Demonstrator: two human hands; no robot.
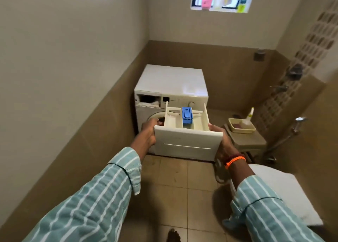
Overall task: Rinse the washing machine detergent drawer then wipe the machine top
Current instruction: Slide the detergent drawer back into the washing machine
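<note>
Two striped sleeves reach forward from the person, a bare foot [173, 235] on the floor tiles below. Left hand [149, 132] closed on the left end of the detergent drawer [186, 132], fingers curled round its side. Right hand [222, 141] clamped on the right end, thumb over the top edge of the front panel; orange wristband [235, 162] at that wrist. Drawer is fully out of the machine, carried level in the air, well in front of it.

Handling, as a judgement: hollow moulded plastic, so light and stiff, but the thin partitions could crack if knocked. Likely slick once wet. Best held as now, by the solid front panel and side walls, not by the insert.

Looks: cream-white, broad front panel with one thin horizontal line, three compartments behind it, a blue insert [187, 117] seated in the middle one. Residue too small to tell.

Beyond: washing machine [182, 95] against the far wall, its empty drawer slot [149, 100] dark at upper left of the fascia. Machine top [173, 79] white, not yet wiped by the look of the task order. To the right, a low stand bearing a cream tub [241, 131] and a spray bottle [247, 120]; wall tap [279, 88] further right.
</note>
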